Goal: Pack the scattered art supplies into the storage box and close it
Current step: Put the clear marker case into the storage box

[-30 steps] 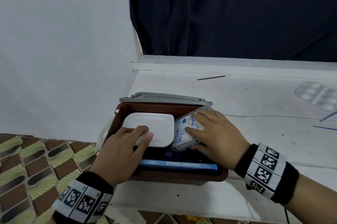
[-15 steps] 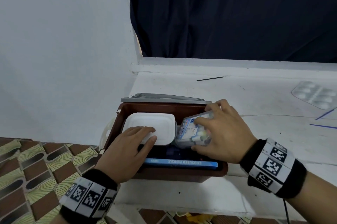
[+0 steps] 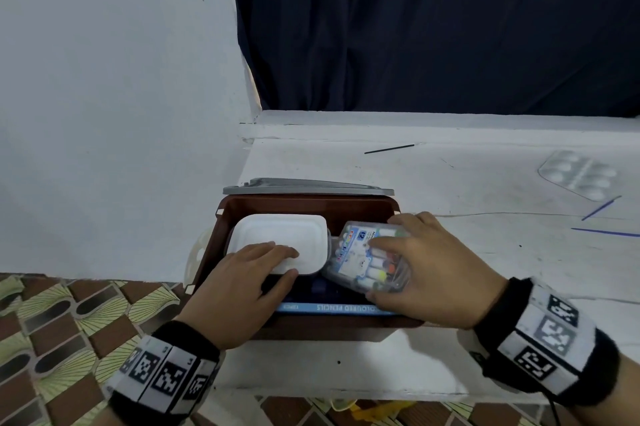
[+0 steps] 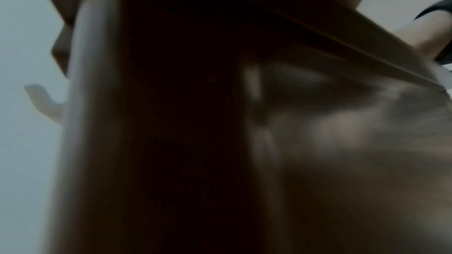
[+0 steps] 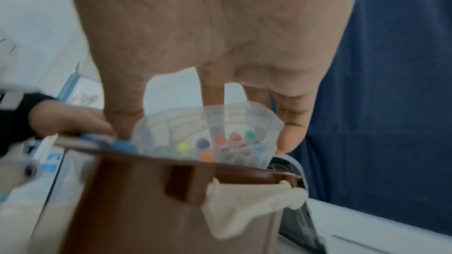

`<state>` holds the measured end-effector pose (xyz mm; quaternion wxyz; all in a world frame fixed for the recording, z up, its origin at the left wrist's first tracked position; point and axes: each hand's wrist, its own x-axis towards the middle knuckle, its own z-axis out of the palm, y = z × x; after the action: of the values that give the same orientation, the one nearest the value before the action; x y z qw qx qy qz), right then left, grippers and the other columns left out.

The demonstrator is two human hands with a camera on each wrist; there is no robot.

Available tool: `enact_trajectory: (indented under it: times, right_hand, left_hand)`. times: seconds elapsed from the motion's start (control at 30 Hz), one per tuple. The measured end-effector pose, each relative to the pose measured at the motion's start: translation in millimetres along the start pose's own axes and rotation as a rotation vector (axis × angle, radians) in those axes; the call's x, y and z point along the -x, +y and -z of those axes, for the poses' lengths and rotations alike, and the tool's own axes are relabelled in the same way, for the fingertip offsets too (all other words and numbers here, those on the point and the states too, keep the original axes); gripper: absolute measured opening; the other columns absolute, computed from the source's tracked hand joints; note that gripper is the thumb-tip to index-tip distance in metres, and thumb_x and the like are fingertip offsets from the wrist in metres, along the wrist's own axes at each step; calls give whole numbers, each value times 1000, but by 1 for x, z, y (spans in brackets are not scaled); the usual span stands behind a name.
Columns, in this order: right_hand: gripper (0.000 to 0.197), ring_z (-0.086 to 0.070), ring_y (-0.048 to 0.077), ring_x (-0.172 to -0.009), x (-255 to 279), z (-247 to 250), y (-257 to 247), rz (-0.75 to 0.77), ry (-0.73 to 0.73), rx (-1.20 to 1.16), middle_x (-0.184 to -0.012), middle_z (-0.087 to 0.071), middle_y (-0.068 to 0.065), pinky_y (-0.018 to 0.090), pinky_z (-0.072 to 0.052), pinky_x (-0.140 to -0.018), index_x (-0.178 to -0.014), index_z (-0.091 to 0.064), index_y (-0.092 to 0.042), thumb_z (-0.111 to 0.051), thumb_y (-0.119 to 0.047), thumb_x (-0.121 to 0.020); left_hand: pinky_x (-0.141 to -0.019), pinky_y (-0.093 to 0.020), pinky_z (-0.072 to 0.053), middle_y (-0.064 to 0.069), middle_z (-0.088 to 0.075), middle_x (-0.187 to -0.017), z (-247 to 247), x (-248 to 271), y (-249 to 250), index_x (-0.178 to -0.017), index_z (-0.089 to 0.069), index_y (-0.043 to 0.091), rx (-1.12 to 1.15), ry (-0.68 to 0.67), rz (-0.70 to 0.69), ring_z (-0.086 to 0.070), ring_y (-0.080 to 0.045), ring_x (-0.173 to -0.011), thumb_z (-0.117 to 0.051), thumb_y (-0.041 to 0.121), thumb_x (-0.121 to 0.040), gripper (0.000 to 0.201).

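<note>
The marker case (image 3: 369, 257), gripped by the right hand (image 3: 431, 266), is now tilted up at the right end of the box (image 3: 308, 207), not yet seated. The white tub (image 3: 278, 242) is pressed by the flat fingers of the left hand (image 3: 242, 290). The lid (image 3: 308, 187) stays open.

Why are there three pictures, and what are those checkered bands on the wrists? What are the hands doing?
A person wears three cameras: one on the head, one on each wrist. The patterned bands sit on the wrists beside those cameras. The head picture shows a brown storage box on a white ledge. The left hand rests on a white container inside it. The right hand grips a clear marker case, tilted over the box. The right wrist picture shows the markers' coloured ends. The left wrist picture is dark and blurry.
</note>
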<state>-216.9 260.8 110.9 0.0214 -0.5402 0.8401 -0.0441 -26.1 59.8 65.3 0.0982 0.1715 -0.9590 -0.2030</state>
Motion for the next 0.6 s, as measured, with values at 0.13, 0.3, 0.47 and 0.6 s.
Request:
enact_trajectory:
  times: [0.13,0.3,0.47,0.6]
  right_hand:
    - [63,-44,26,-104,6,-8,1,-3,156,33,-118,-54,6,38,-49,-86,-104,-68,-27,-53,-75,-65]
    - [71,-45,25,-99,5,-18,-14,-97,226,74,-109,-56,5,37,-48,-81,-98,-68,-27,-46,-88,-68]
    - [91,-46,17,-94,4,-26,-30,-67,19,73,-96,-55,-4,35,-39,-82,-88,-68,-25,-2,-87,-76]
    - [80,-49,17,-106,7,-35,-28,-29,-5,106,-99,-59,-9,45,-26,-103,-94,-67,-30,0,-72,-89]
  left_hand:
    - [-109,-30,-41,17,-60,-131,-1,0,0,-129,-57,35,-7,-3,5,-47,-4,-131,-26,62,-92,56]
    - [-109,-25,-37,17,-59,-133,-1,0,1,-131,-57,36,-16,-12,19,-45,-3,-133,-23,64,-89,60]
    - [-110,-27,-37,15,-59,-134,-2,1,2,-131,-57,36,-5,-5,31,-46,-6,-133,-23,65,-88,62]
    - [-110,-27,-36,14,-59,-135,-3,3,2,-132,-55,37,-17,1,34,-45,-5,-134,-21,65,-88,63]
